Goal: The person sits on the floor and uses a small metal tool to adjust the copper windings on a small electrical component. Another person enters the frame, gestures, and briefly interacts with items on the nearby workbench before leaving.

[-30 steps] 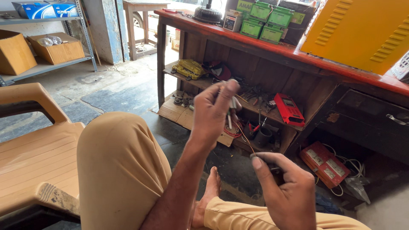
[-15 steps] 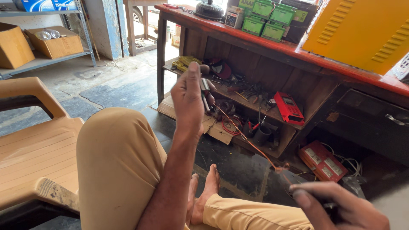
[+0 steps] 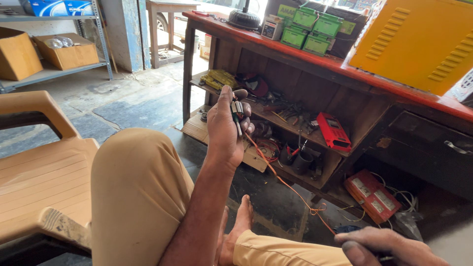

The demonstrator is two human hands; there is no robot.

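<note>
- Wire (image 3: 288, 183) work is going on here: an orange strand is running taut from the raised left hand (image 3: 225, 129) down to the right hand (image 3: 387, 245) at the bottom edge of the view.
- The left hand's fingers (image 3: 240, 94) are pinching a small metal connector (image 3: 237, 111) at the top end of the wire, thumb pressing it against the fingertips.
- The right hand is sitting low and partly cut off; its fingers are curling closed around the lower end, and something dark is showing under them, though what exactly is too hidden to tell.
- Near that lower end the wire is kinking into a small tangle (image 3: 315, 209).
- The person is sitting with a bent knee (image 3: 140, 192) in tan trousers between the hands and a tan plastic chair (image 3: 42, 177), one bare foot (image 3: 236, 229) resting on the floor.
- Behind the wire, the wooden bench (image 3: 315, 58) is carrying green boxes (image 3: 311, 30), with a red meter (image 3: 333, 131) lying on the shelf below.
- My read: this is the stretching-out step, the strand being held straight between two hands.
- The next move is calling for steady tension and a firm pinch up top, or the connector may slip.
</note>
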